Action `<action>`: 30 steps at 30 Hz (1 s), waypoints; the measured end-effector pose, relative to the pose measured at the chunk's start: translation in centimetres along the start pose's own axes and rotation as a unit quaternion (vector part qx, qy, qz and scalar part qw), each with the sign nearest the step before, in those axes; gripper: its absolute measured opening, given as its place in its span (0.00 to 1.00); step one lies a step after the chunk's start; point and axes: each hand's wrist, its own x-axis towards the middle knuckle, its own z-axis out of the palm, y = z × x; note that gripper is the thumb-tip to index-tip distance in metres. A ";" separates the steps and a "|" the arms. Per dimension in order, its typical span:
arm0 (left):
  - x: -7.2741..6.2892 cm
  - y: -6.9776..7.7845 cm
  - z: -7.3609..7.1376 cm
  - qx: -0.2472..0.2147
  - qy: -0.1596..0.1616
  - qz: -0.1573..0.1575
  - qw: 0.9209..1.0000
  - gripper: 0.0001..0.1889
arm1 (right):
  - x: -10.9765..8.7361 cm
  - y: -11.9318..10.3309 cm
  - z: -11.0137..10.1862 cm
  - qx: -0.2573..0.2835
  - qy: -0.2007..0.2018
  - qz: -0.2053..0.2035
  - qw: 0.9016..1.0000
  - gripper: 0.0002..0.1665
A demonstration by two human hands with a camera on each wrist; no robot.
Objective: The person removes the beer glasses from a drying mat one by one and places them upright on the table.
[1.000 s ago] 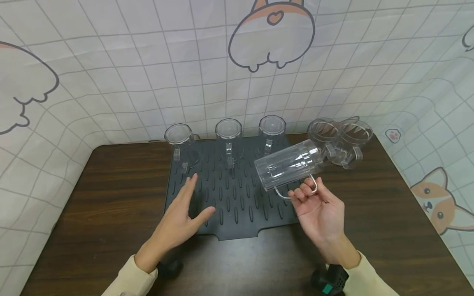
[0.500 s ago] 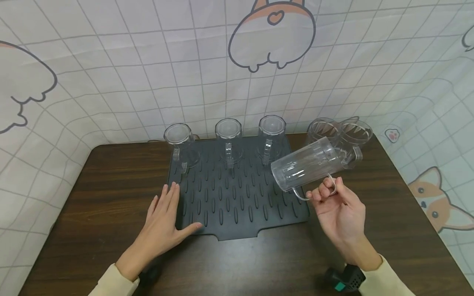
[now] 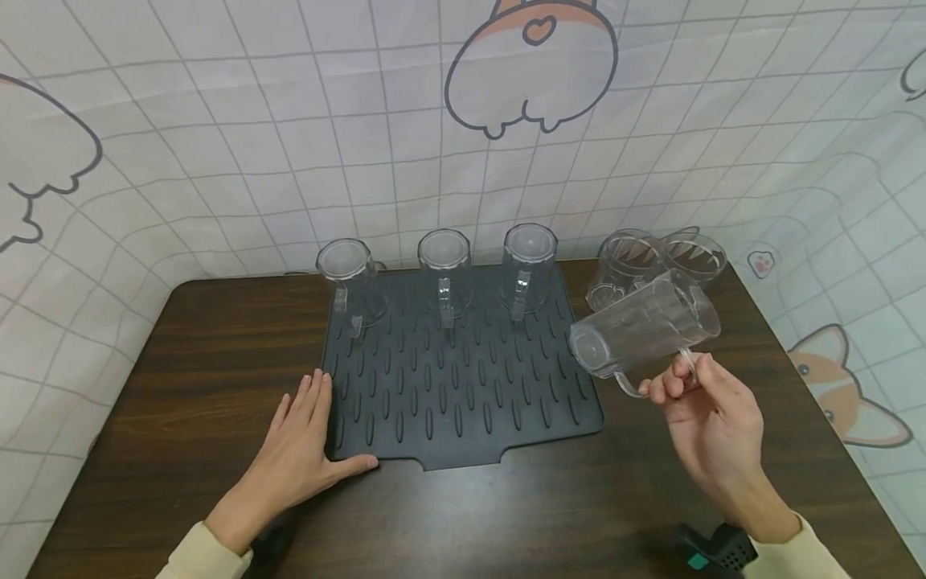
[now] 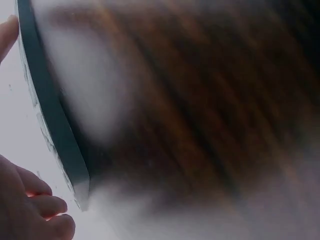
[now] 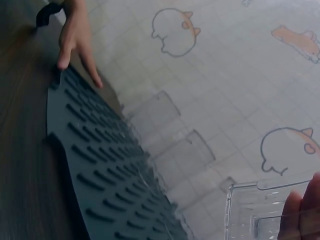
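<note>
Glass mug, shifted right, seemingly turned

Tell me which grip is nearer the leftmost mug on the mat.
Left. The left grip is in front of the leftmost mug, at the left edge of the mat; the right grip is past the mat's right edge, holding another mug.
</note>
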 end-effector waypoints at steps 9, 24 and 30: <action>-0.1 -0.7 -0.4 0.013 -0.026 0.003 1.000 0.74 | -0.7 -1.7 -2.5 -0.009 -0.003 -0.060 0.998 0.31; 0.2 -0.6 -0.8 0.020 -0.043 0.003 0.999 0.73 | -1.9 -4.5 -6.0 -0.006 0.007 -0.126 0.992 0.31; 0.4 -0.3 -0.7 0.005 -0.056 -0.001 0.998 0.69 | -2.2 -5.4 -7.9 -0.021 0.035 -0.138 0.990 0.30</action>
